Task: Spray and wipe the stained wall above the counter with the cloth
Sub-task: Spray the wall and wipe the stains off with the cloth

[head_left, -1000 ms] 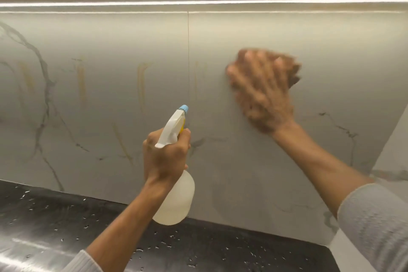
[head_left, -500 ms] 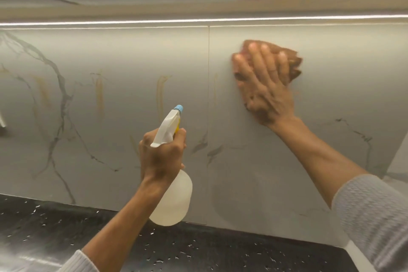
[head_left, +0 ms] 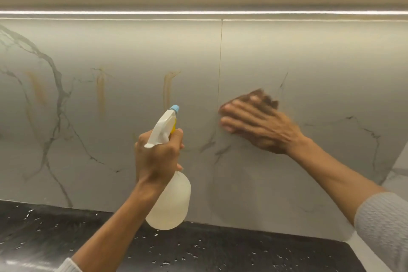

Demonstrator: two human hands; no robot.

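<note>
Marble-look wall [head_left: 132,46] fills my view, pale grey and smooth with dark branching veins, lit by a thin light strip [head_left: 198,12] along its top edge. A fine vertical seam [head_left: 220,62] splits the panels. Below it runs the surface [head_left: 220,249], glossy black stone flecked with white.

I see the spray bottle [head_left: 171,196] held up in front of the wall by the left hand [head_left: 157,157]. Its long axis stands nearly upright, leaning a little to the right at the top, and the blue-tipped nozzle [head_left: 174,108] points up and away at the wall. The body is a rounded, translucent, milky plastic bulb; the head is white with a bit of yellow at the trigger. The left hand is wrapped round the neck, fingers curled at the trigger.

To the right of the seam, the right hand [head_left: 260,123] lies flat against the wall, fingers spread and pointing left, pressing the cloth [head_left: 263,99] to the panel. The cloth is brown and bunched, mostly hidden under the hand, only its upper edge peeking out; it is blurred.

Left of the seam I count three brownish vertical streaks [head_left: 167,88], all unwiped; the bottle's head sits just below the nearest one. Grey knit sleeves [head_left: 384,223] cover both forearms at the frame edges.
</note>
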